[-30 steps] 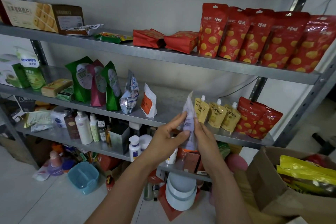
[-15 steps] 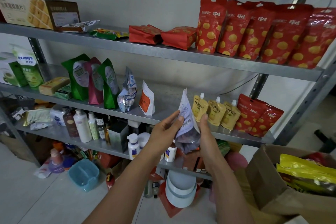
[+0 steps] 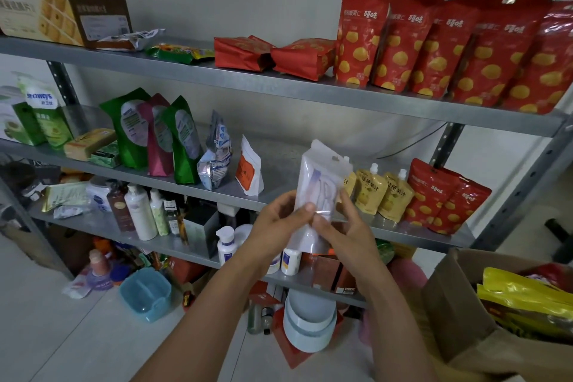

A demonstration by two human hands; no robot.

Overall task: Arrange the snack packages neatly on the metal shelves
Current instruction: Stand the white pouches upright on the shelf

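Note:
Both my hands hold one white and purple snack pouch [image 3: 319, 183] upright in front of the middle metal shelf [image 3: 279, 170]. My left hand [image 3: 279, 223] pinches its left side with the thumb on the front. My right hand [image 3: 347, 226] grips its lower right edge. Behind the pouch stand yellow spout pouches [image 3: 384, 192] and red pouches with yellow dots [image 3: 443, 198]. A white pouch with an orange label [image 3: 249, 170] stands to the left. The top shelf [image 3: 217, 77] carries a row of tall red pouches [image 3: 449, 46].
Green and pink bags [image 3: 155, 133] stand at the middle shelf's left. Bottles [image 3: 145, 211] fill the shelf below. An open cardboard box [image 3: 459, 313] with yellow packages sits at the lower right. A blue tub [image 3: 145, 295] and white containers [image 3: 310, 319] lie on the floor.
The pouch has been turned in my hands, from its back with the barcode to its front, and now stands upright and a little higher. Both hands shifted their hold on it.

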